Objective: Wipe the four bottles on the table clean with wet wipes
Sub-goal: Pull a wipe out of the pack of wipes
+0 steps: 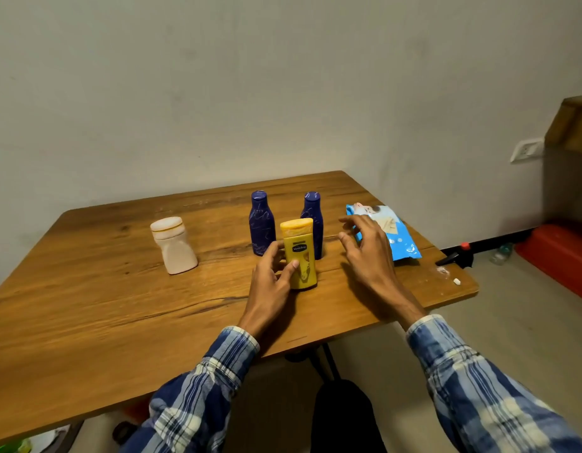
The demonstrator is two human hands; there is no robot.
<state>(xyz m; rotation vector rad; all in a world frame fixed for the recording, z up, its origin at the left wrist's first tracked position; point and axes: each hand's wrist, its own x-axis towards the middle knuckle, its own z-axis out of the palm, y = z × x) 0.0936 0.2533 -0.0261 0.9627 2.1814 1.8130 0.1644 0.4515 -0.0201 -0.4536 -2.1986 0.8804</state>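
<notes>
A yellow lotion bottle (300,255) stands upright on the wooden table (119,305), and my left hand (271,282) is wrapped around its left side with the thumb on its front. Two dark blue bottles stand just behind it, one on the left (261,223) and one on the right (313,210), partly hidden by the yellow one. A white bottle (173,245) stands apart at the left. My right hand (368,253) hovers with fingers spread, empty, beside a blue pack of wet wipes (399,237) lying at the table's right side.
Small white scraps (456,281) lie near the table's right front corner. Beyond that edge, on the floor, are a black object with a red cap (459,255) and a red cushion (561,256). A wall stands close behind the table.
</notes>
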